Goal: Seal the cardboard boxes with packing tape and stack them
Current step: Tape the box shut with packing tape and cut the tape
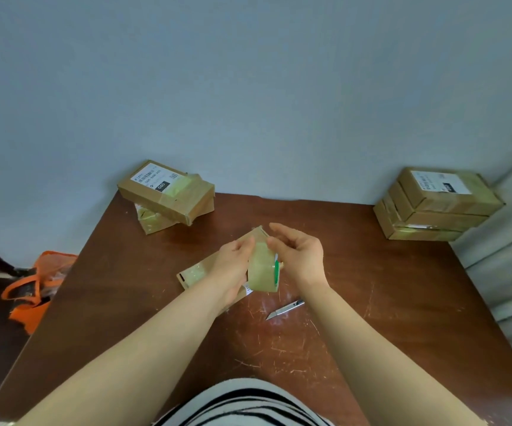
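Task seemingly midway: a stack of three boxes [439,207] and a pair of boxes [168,195] sit taped at the rear of the worktop [371,302], while my left fingers [244,245] clamp the tape roll [262,272] and my right fingers [279,232] pinch at its end, over a flat box [199,269] that is probably next for sealing.

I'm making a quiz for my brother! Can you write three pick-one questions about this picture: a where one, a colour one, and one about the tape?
1. Where is the knife? A) on the table B) in a drawer C) on the floor
2. The bag's colour? A) blue B) orange C) green
3. The tape roll is A) lying on the table B) on the floor C) in the hands
Answers: 1A, the knife lies on the table. 2B, the bag is orange. 3C, the left hand grips the tape roll, the right hand pinches it.
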A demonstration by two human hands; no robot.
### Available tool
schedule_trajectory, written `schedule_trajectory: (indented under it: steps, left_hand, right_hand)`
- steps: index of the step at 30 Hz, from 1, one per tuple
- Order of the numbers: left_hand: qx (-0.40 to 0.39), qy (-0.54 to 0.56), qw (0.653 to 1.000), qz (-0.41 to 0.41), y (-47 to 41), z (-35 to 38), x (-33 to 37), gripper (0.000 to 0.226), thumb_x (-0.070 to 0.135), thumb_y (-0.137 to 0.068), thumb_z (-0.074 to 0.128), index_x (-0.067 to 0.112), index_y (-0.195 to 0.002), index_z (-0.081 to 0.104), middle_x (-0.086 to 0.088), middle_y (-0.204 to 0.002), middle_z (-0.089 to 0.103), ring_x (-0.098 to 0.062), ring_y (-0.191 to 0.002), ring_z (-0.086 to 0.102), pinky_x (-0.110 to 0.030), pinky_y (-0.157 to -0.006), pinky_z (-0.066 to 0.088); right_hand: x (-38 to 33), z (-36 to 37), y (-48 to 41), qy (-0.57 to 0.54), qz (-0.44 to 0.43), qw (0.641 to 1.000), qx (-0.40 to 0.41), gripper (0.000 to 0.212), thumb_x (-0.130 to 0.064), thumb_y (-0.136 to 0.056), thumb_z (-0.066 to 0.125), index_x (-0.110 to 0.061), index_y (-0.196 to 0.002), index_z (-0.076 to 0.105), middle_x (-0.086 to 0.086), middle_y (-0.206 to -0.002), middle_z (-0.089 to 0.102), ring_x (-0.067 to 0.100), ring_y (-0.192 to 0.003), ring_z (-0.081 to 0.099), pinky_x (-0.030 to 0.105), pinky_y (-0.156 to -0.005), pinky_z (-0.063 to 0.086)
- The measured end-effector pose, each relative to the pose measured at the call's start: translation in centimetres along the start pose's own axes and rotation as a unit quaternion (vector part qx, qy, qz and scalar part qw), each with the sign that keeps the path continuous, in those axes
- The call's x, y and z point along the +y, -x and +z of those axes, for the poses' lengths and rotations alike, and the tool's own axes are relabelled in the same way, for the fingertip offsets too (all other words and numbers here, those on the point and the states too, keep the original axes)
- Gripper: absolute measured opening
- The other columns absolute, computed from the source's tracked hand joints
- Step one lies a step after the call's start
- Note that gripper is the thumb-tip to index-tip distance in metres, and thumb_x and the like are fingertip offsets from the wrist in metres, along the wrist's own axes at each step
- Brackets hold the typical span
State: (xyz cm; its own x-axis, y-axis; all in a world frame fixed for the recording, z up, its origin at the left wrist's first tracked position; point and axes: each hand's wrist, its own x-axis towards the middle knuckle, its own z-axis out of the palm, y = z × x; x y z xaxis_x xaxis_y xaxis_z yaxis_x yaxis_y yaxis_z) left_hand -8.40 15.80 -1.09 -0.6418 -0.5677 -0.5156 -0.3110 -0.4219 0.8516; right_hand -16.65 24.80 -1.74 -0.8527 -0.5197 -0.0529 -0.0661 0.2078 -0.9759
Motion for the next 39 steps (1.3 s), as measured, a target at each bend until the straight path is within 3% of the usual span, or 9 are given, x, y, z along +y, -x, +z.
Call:
schedule_trajectory:
  steps: [5,11,16,20,24,27,32,35,39]
  left_hand:
    - [0.007,0.009,1.000,0.005,-0.1,0.1,0.2,0.022,0.022,-0.102,0.044,0.009,-0.102,0.062,-0.011,-0.091,0.069,-0.024,-0.085,0.067,-0.042,-0.087,0.053]
    - [-0.014,0.018,1.000,-0.010,0.5,-0.1,0.5,0.016,0.011,-0.094,0.050,0.009,-0.103,0.063,-0.014,-0.099,0.069,-0.028,-0.092,0.066,-0.043,-0.089,0.052]
    - [-0.008,-0.007,1.000,-0.008,0.6,-0.2,0.2,0.021,-0.006,-0.086,0.054,0.013,-0.091,0.060,-0.019,-0.108,0.065,-0.034,-0.105,0.062,-0.050,-0.099,0.047]
    - [0.001,-0.012,1.000,-0.002,0.0,-0.4,-0.4,0.027,-0.006,-0.082,0.060,0.019,-0.092,0.059,-0.017,-0.117,0.061,-0.033,-0.113,0.057,-0.051,-0.102,0.044]
    - [-0.001,-0.015,1.000,0.017,0.0,-0.1,-0.8,0.034,-0.007,-0.083,0.062,0.010,-0.112,0.057,-0.014,-0.115,0.061,-0.031,-0.111,0.059,-0.052,-0.099,0.046]
    - [-0.021,-0.005,1.000,0.008,0.0,-0.2,-0.6,0.052,-0.007,-0.081,0.067,0.011,-0.123,0.041,-0.007,-0.107,0.059,-0.028,-0.108,0.059,-0.048,-0.097,0.048]
    - [-0.013,0.002,1.000,0.027,-0.5,-0.7,-0.7,0.071,-0.007,-0.076,0.074,0.025,-0.124,0.032,-0.009,-0.095,0.061,-0.028,-0.098,0.064,-0.042,-0.087,0.054]
    - [-0.002,-0.006,0.999,0.047,-0.6,-0.3,-1.1,0.064,-0.002,-0.078,0.073,0.021,-0.127,0.038,-0.005,-0.090,0.063,-0.021,-0.085,0.065,-0.033,-0.072,0.055]
    - [0.008,-0.041,0.997,0.063,-1.1,-0.3,-1.0,0.059,0.002,-0.082,0.072,0.016,-0.130,0.042,-0.011,-0.099,0.064,-0.024,-0.089,0.065,-0.034,-0.073,0.056]
  right_hand:
    - [-0.5,-0.1,0.0,0.043,-0.028,0.998,-0.047,0.033,-0.003,-0.091,0.058,-0.030,-0.075,0.068,-0.013,-0.078,0.066,0.010,-0.078,0.062,0.028,-0.072,0.052]
    - [-0.4,-0.3,0.4,0.190,-0.092,0.976,-0.054,0.023,-0.008,-0.087,0.064,-0.014,-0.108,0.072,-0.005,-0.091,0.058,0.008,-0.073,0.050,0.028,-0.074,0.046]
    - [-0.4,-0.3,0.2,0.270,-0.107,0.955,-0.052,0.024,-0.022,-0.091,0.062,-0.017,-0.113,0.071,0.003,-0.107,0.062,0.021,-0.092,0.058,0.038,-0.079,0.049]
    - [-0.2,-0.5,0.5,0.339,-0.157,0.925,-0.063,0.022,-0.023,-0.093,0.060,-0.014,-0.109,0.072,0.006,-0.102,0.062,0.026,-0.090,0.059,0.040,-0.071,0.050]
    - [-0.2,-0.2,0.5,0.338,-0.126,0.930,-0.065,0.024,-0.021,-0.097,0.051,-0.014,-0.112,0.068,-0.001,-0.105,0.055,0.021,-0.090,0.053,0.024,-0.067,0.034]
    - [0.0,0.0,0.5,0.362,-0.132,0.920,-0.065,0.029,-0.019,-0.098,0.044,-0.018,-0.120,0.062,-0.002,-0.117,0.054,0.017,-0.097,0.051,0.017,-0.067,0.027]
    - [-0.1,-0.2,0.9,0.332,-0.087,0.938,-0.049,0.008,-0.030,-0.094,0.045,-0.030,-0.101,0.049,-0.014,-0.086,0.056,0.015,-0.075,0.052,0.026,-0.057,0.036]
    - [-0.6,-0.1,1.4,0.357,-0.105,0.926,-0.062,0.012,-0.025,-0.097,0.043,-0.026,-0.109,0.046,-0.013,-0.110,0.051,0.019,-0.080,0.053,0.032,-0.062,0.042]
    - [0.9,-0.1,1.3,0.452,-0.170,0.874,-0.057,0.026,-0.025,-0.100,0.045,-0.006,-0.114,0.056,0.000,-0.130,0.043,0.024,-0.082,0.058,0.026,-0.052,0.038]
